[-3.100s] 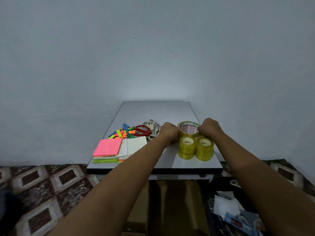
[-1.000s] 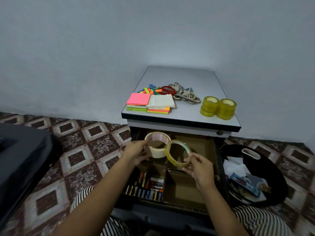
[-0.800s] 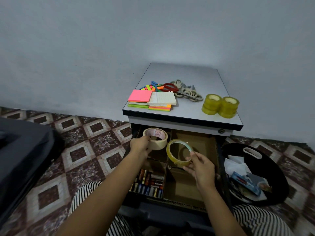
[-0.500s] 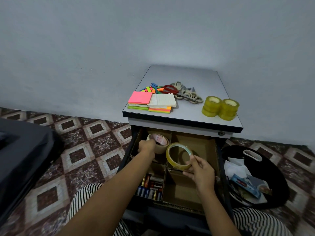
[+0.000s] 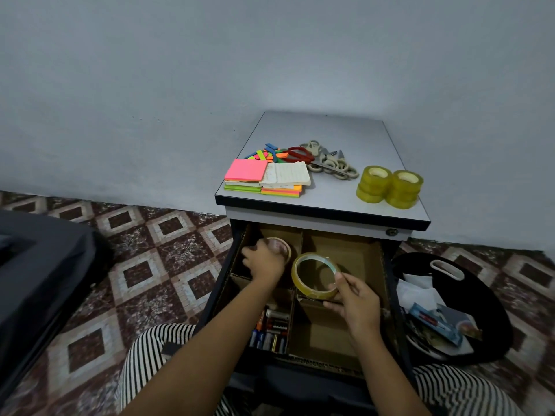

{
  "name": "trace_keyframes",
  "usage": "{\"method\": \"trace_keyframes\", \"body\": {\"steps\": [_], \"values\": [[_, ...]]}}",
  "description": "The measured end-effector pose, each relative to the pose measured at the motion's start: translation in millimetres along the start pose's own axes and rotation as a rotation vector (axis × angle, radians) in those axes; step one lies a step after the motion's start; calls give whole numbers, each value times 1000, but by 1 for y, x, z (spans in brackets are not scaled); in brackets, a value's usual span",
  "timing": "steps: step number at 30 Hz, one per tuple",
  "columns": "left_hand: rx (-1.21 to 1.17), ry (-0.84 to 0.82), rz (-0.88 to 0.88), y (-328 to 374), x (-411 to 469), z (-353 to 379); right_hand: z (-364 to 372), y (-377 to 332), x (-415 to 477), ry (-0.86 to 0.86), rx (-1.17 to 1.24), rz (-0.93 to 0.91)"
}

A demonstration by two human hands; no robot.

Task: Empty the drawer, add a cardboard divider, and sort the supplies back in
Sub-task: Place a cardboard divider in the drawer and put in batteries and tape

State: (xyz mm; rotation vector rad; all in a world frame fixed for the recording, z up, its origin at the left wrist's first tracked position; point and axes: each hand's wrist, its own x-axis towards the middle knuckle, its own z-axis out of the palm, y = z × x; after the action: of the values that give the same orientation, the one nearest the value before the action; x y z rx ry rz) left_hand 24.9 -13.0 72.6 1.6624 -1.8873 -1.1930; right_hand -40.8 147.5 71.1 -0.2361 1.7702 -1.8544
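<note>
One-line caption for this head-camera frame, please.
Left hand holds a beige tape roll in the back-left compartment of the cardboard-divided drawer; right hand pinches a clear tape roll above it.

The left hand (image 5: 264, 264) is curled, farther away, around a beige tape roll (image 5: 282, 247); a clear tape roll (image 5: 310, 292) is pinched by the nearer right hand (image 5: 356, 301).

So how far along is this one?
Done: the cardboard divider sits in the drawer, batteries in its near-left section. In hand: left hand holds a tan tape roll in the far-left section, right hand a clear roll. Left: notes, scissors, yellow tapes on the cabinet.
</note>
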Motion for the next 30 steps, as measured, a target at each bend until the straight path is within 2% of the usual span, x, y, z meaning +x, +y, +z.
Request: {"method": "trace_keyframes", "body": {"steps": [3,9,15,18,22,25,30], "values": [[359,-34,290,-3,-12,10,0,-1,0,22,10,7],[407,-215,240,-2,-7,10,-1,-2,-1,42,20,31],[315,-206,183,-1,-6,9,-1,-4,-3,31,26,48],[257,-265,191,-1,-3,6,-1,-4,-4,29,26,62],[-27,-361,191,1,2,-8,1,-8,-4,21,94,96],[-132,-282,244,-1,0,-26,9,-16,-3,14,170,137],[108,80,546,-21,-7,-61,40,-34,0,-92,221,211]]}}
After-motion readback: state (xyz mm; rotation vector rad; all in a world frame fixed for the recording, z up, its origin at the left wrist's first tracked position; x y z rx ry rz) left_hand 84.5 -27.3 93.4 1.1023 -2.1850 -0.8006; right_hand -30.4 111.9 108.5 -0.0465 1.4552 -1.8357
